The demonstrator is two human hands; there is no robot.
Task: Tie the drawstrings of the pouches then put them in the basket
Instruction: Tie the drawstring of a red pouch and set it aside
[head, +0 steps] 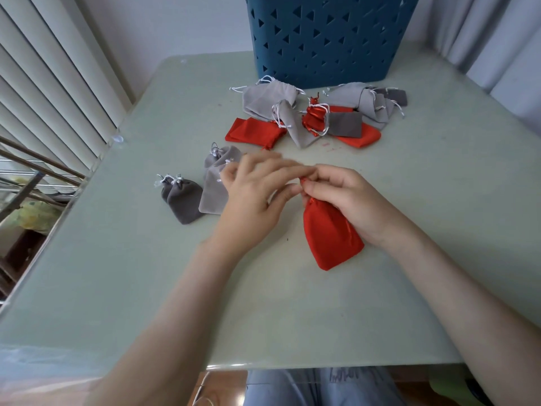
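Note:
A red pouch (329,238) lies on the table in front of me, its gathered neck pointing away. My right hand (348,203) pinches that neck and its red drawstring. My left hand (257,197) meets it from the left, fingers on the same string; its fingertips are blurred. A dark grey pouch (183,200) and a light grey pouch (215,186) with closed necks lie left of my hands. A heap of grey and red pouches (316,115) sits further back. Behind it stands the blue basket (322,39) with triangular holes.
The pale green table (146,273) ends close to my body and drops off at the left edge beside white blinds (49,92). Curtains (483,39) hang at the back right behind the basket.

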